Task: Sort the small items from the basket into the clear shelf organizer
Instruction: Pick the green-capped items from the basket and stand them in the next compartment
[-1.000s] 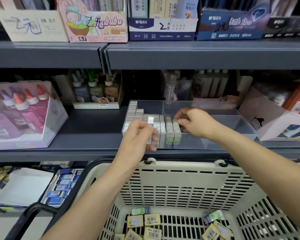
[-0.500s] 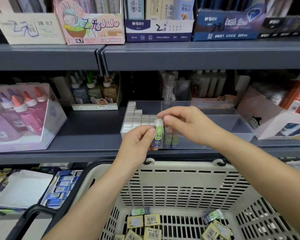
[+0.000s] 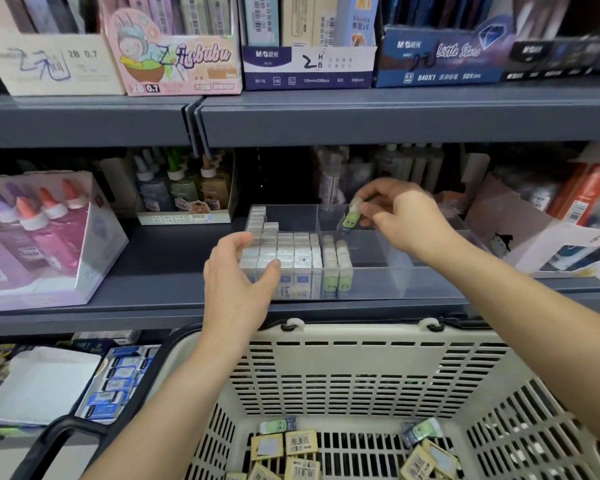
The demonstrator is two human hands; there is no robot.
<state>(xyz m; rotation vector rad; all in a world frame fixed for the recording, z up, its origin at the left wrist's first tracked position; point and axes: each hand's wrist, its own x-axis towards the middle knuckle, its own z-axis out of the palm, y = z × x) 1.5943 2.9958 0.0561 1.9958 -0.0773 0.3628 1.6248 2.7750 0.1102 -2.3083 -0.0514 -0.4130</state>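
Note:
The clear shelf organizer [image 3: 378, 282] sits on the middle shelf. Its left compartment holds rows of white erasers [image 3: 284, 251]; a short double row of green erasers [image 3: 338, 268] stands just right of the divider. My right hand [image 3: 400, 216] pinches a green-sleeved eraser [image 3: 351, 214] above the back of the organizer's middle compartment. In front of the white rows hovers my left hand [image 3: 238, 271], fingers loosely spread and holding nothing. The beige basket [image 3: 343, 368] below holds several yellow-labelled and green erasers [image 3: 300, 443].
A pink box of glue bottles [image 3: 42, 237] stands on the shelf to the left, a white carton [image 3: 534, 237] to the right. Small bottles [image 3: 184, 188] sit behind the organizer. The upper shelf [image 3: 361, 116] carries pencil-lead boxes. Lower left holds more stock.
The green eraser passed from my left hand to my right hand, which carried it right and back over the organizer. My left hand let go and opened.

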